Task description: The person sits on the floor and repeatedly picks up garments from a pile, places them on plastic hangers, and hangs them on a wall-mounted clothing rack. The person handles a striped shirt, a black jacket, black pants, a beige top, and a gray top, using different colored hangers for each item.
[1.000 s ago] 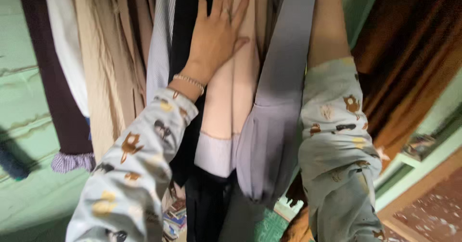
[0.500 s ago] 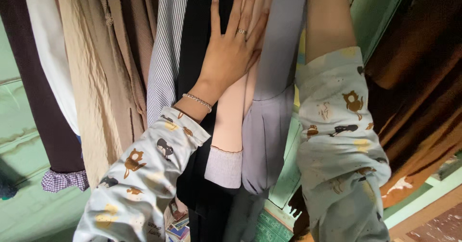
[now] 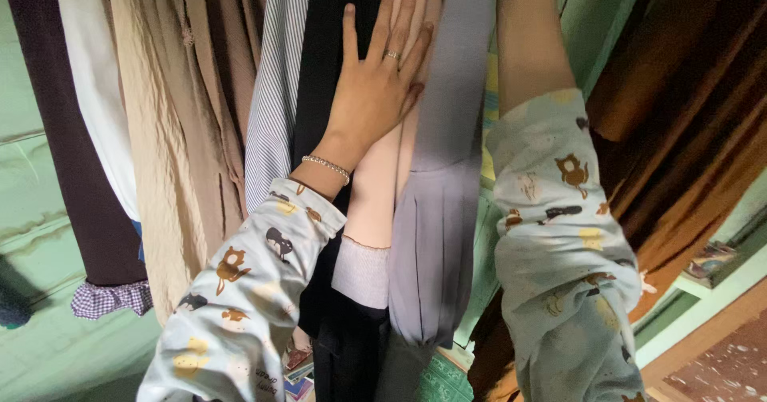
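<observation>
Pressing left hand [image 3: 374, 98] flat, peach garment [image 3: 375, 194], grey garment [image 3: 439, 234]

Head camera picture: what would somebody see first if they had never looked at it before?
First, the left hand in the middle, pressed flat with fingers spread against a peach garment hanging between a black garment and a grey garment. It wears a ring and a beaded bracelet. Next, the pale blue sleeves printed with little animals: the right arm reaches up out of the picture, so its hand is hidden.
</observation>
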